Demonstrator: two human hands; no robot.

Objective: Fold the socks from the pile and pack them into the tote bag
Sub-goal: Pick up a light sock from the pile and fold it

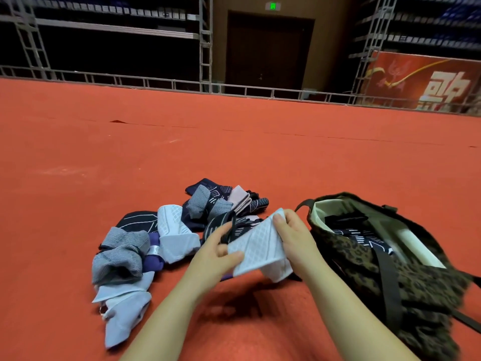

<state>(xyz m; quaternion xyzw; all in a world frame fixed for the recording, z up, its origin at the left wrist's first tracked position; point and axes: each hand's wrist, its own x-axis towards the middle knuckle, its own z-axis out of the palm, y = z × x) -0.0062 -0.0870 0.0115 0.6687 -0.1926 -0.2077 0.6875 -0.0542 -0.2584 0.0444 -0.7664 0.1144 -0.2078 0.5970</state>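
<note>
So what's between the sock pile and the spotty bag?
In the head view, both hands, left hand and right hand, holding a white sock between the sock pile and tote bag.

In front of me the orange-red carpeted floor [234, 142] carries a loose pile of grey, pale blue, navy and purple socks [161, 230], and toward its right edge a leopard-print fabric tote bag [421, 290], mouth open.

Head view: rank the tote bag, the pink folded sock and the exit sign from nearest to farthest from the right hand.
1. tote bag, just right of the right hand
2. pink folded sock, behind in the pile
3. exit sign, above the far door
</note>
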